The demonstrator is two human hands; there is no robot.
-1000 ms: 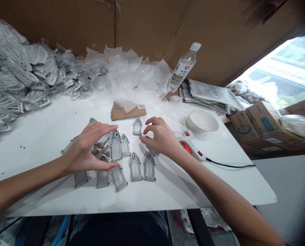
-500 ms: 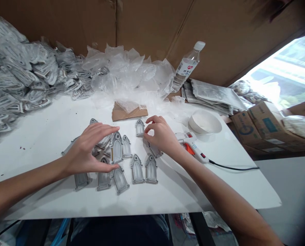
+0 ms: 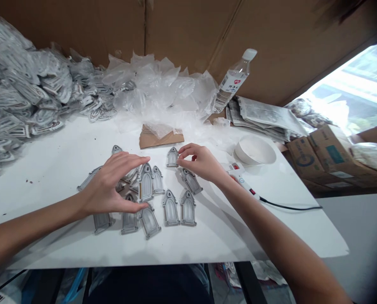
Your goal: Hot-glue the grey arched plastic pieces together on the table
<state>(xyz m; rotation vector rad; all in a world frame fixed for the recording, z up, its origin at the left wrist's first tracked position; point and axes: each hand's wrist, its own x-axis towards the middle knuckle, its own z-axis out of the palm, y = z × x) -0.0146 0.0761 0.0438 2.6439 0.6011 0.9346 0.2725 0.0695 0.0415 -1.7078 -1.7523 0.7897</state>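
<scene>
thumb and forefinger of the right hand [image 3: 204, 162] come together at the right edge of a small grey arch-shaped frame with a pale, ribbed panel [image 3: 172, 157]; whether they pinch it or only touch it, i cannot tell. the left hand [image 3: 107, 188] is spread wide, thumb and fingers well apart around a larger grey pointed-arch piece with a loop top [image 3: 146, 183], gripping nothing visible.

an edge-only hold could let the small frame slip or twist, and a low sweep of the right hand might knock the tilted grey arch piece [image 3: 191, 182] just below it. the left hand could likewise nudge the pieces under it.

the small frame lies on the white tabletop [image 3: 207, 247], near the torn brown cardboard scrap [image 3: 159, 140]. its peak points away from the person, its long axis running roughly front to back.
</scene>
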